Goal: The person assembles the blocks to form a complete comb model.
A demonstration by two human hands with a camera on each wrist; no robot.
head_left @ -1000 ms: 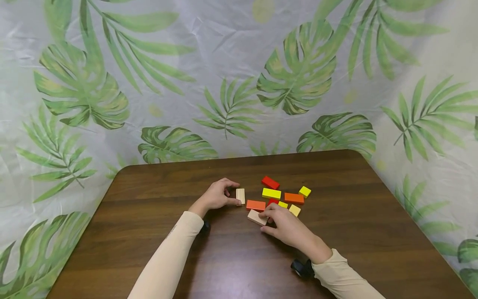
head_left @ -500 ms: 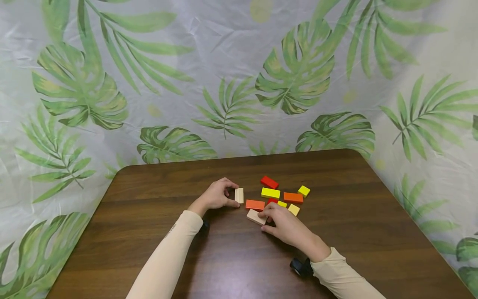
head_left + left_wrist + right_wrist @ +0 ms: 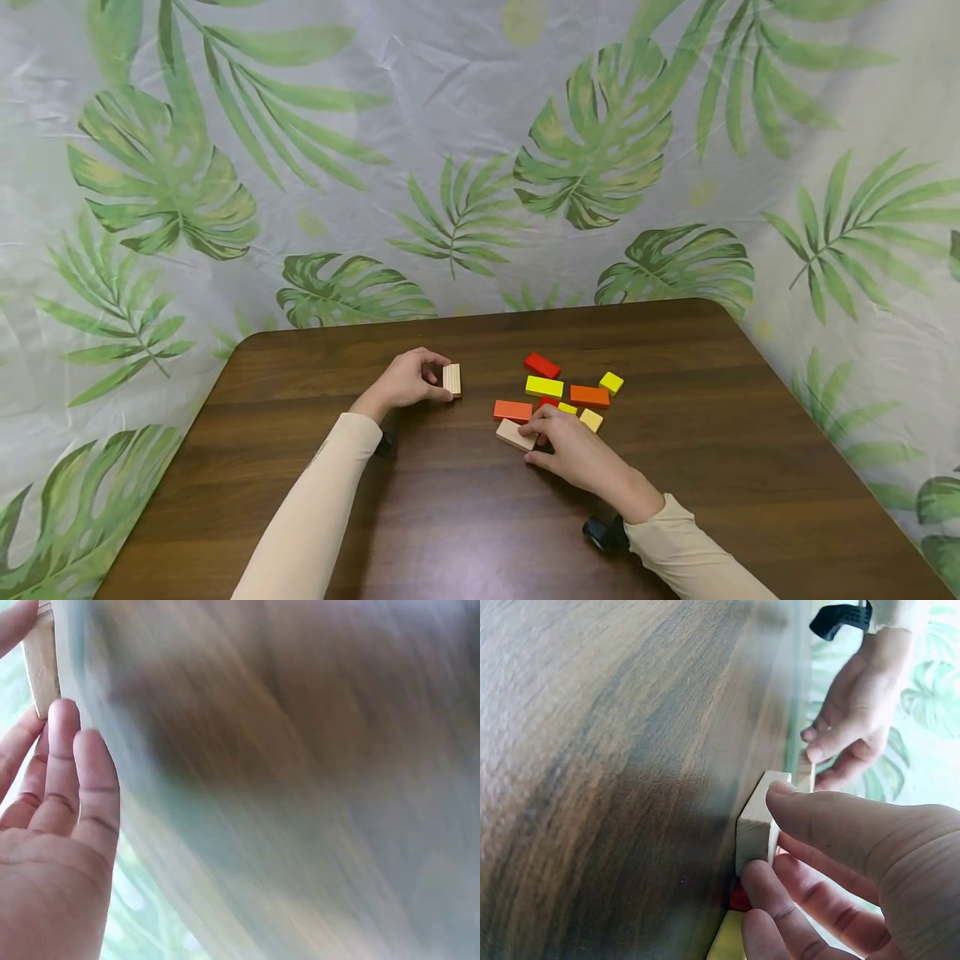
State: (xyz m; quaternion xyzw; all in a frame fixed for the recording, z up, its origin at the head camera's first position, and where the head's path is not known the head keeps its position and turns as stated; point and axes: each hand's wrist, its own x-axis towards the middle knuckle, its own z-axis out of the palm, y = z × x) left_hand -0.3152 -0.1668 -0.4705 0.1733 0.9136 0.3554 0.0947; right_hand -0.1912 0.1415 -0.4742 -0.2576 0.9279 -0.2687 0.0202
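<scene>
Ridged wooden block [image 3: 452, 380]: right of the left hand [image 3: 405, 379], left of the coloured blocks; whether lifted, cannot tell.
Its long axis: runs near to far, across the span from thumb to fingers.
Left grip: clamped on that block, thumb at its near end.
Plain wooden block [image 3: 516, 435]: on the worktop [image 3: 450, 517], slanting, just nearer than the orange-red block [image 3: 513, 410].
Right grip: right hand [image 3: 581, 450] pinches its right end.
Nearer hand to the ridged block: left.

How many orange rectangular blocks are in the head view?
2. The lighter orange block lies just beyond the plain wooden rectangular block in the right hand; the darker orange block lies farther right, beside a small bright yellow block. The right hand could hide more.
</scene>
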